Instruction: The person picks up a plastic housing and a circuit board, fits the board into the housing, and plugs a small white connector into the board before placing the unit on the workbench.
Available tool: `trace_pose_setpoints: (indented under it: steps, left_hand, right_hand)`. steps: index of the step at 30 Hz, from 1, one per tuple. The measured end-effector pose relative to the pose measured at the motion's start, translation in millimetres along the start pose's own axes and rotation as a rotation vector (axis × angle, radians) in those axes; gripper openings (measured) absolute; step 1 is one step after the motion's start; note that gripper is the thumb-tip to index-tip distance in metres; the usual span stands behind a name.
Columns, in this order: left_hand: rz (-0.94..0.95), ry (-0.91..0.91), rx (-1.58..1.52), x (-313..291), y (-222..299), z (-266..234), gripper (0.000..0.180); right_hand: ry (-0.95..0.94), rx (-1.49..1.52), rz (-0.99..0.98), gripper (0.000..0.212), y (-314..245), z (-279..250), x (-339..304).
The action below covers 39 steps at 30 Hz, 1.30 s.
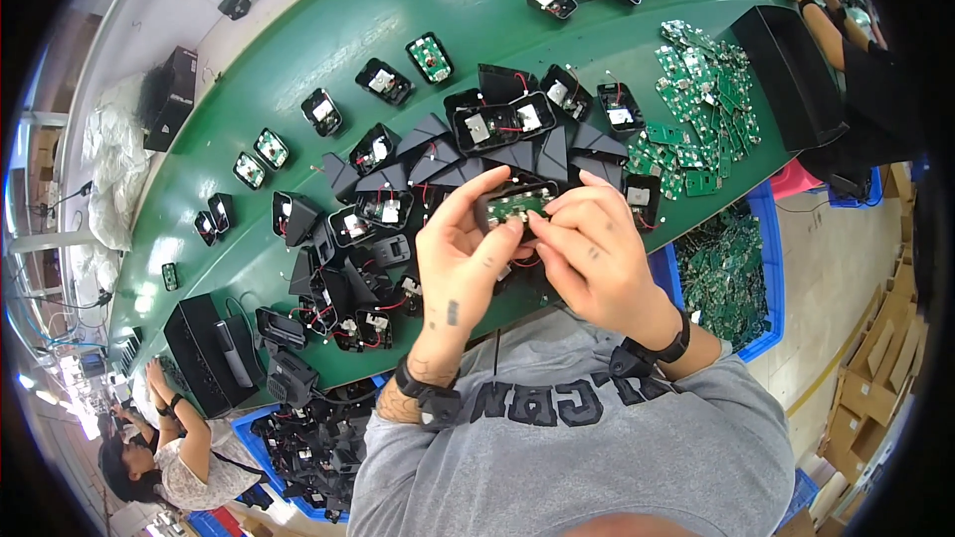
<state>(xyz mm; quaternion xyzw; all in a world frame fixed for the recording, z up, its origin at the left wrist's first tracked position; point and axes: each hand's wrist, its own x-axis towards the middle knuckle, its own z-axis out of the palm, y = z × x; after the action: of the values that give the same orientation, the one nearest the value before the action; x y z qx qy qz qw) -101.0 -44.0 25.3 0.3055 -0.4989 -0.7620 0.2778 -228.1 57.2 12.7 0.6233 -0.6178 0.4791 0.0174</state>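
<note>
In the middle of the view, both my hands hold a small black plastic housing with a green circuit board (519, 205) in its open side. My left hand (460, 257) grips it from the left, thumb on the board's near edge. My right hand (604, 257) is closed at its right end, with thumb and fingertip pressed near the board's lower edge. Whether a wire is pinched there is too small to tell. Just beyond my hands lie several black housings (476, 127) with white parts and red wires inside. A loose pile of green circuit boards (704, 89) spreads to the right.
Across the green table (477, 0) stand more black housings. A black box (791, 80) is at the right end, another (204, 358) at the left. Blue crates (766, 268) flank me below table height. Co-workers' hands (159, 383) show at the far left and upper right.
</note>
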Motion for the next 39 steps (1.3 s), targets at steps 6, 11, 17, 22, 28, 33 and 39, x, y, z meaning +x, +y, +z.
trace_pose_setpoints:
  steps: [6,11,17,22,28,33,39]
  left_hand:
    - [-0.065,-0.143,0.163,23.1,44.2,-20.5,0.038]
    - [0.619,-0.004,1.310,125.3,76.5,-27.7,0.046]
    - [0.363,-0.278,1.511,252.1,54.3,-43.5,0.054]
    - [0.258,-0.332,1.788,276.6,47.3,-47.9,0.043]
    - [0.468,-0.258,0.836,126.7,68.5,34.0,0.021]
    - [0.520,-0.397,0.639,25.8,85.8,32.1,0.017]
    - [0.558,-0.363,0.617,15.9,85.0,15.8,0.022]
  right_hand:
    - [-0.346,0.259,-0.042,0.037,1.2,-28.3,18.8]
    - [-0.138,1.664,0.558,0.047,13.4,-34.1,11.9]
    - [-0.105,1.859,0.625,0.033,11.3,-33.5,14.9]
    - [0.040,1.238,0.397,0.026,11.1,-38.4,14.4]
    - [0.113,1.184,0.438,0.019,15.7,-44.6,18.6]
    - [0.049,1.139,0.398,0.018,7.2,-37.4,33.1]
    - [-0.005,1.071,0.213,0.013,3.7,-17.6,40.3]
